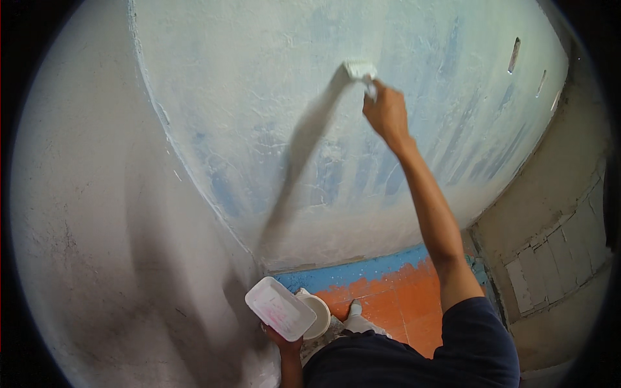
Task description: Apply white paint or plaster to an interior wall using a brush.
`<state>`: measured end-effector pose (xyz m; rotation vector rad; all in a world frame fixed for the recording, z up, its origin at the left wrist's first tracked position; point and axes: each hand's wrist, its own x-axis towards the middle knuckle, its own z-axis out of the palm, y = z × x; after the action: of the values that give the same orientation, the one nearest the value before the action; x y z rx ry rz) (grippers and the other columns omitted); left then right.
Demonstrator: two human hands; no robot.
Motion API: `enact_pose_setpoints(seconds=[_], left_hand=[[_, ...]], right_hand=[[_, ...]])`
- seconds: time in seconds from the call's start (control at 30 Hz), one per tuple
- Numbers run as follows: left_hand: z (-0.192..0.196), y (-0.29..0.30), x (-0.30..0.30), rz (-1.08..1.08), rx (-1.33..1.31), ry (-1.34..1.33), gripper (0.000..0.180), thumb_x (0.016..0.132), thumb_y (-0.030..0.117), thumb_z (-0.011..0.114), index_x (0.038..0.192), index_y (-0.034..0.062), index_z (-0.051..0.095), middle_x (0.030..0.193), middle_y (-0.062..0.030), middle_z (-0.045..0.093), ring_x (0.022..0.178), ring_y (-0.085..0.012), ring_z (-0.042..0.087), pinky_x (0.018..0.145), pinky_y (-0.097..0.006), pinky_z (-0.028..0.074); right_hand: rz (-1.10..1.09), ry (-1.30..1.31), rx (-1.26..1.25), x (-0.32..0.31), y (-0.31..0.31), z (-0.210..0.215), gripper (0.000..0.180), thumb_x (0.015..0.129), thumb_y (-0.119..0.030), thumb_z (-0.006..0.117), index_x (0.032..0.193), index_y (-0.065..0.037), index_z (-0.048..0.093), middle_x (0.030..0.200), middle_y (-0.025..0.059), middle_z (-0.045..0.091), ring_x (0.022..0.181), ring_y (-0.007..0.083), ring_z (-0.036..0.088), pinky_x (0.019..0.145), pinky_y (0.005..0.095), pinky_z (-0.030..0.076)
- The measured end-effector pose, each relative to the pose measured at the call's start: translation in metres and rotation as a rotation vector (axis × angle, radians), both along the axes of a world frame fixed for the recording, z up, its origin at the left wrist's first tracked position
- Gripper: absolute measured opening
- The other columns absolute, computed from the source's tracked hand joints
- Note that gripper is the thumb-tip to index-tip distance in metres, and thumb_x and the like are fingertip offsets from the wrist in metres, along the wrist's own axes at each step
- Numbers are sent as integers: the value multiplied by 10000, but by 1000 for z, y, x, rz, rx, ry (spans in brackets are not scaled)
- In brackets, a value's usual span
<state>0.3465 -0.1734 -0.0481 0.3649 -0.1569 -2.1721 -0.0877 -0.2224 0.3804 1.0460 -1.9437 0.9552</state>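
With my right arm stretched up, my right hand [388, 111] is closed around the handle of a wide paintbrush [359, 70]. The brush's white-coated bristles meet the wall [259, 129], which carries streaky white paint over pale blue. Low at the left, my left hand [282, 337] grips a rectangular white plastic tub [279, 309] from underneath, its fingers partly hidden. Pink stains mark the inside of this tub. Just behind it is a round whitish bucket [315, 317], partly covered by the tub.
A bare grey wall [84, 161] meets the painted one at the left corner. Orange floor tiles [414, 310] lie below, with a blue painted strip [362, 268] along the wall's foot. Rough grey masonry [556, 258] stands at the right. Slots [514, 55] cut the painted wall.
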Motion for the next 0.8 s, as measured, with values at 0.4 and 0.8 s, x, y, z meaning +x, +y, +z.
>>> enact_pose_setpoints(seconds=[0.4,0.8], left_hand=[[15,0,-1,-34,-44,-23,672,981,630,335,1474,177,392,1429,-62,495,1311,-296,489,1078,-539,410],[37,6,-15,48,-91,-108,634,1004,599,323,1464,168,393,1388,-59,509,1265,-280,524,1059,-479,446]], right_hand=[[63,-267,390,-48,20,-171,431,709,-119,662,1128,-21,680,934,282,676,899,454,640,861,502,518],[-25,-57,29,-22,2,-102,469,787,-66,641,1253,-12,620,765,239,655,704,398,646,651,463,510]])
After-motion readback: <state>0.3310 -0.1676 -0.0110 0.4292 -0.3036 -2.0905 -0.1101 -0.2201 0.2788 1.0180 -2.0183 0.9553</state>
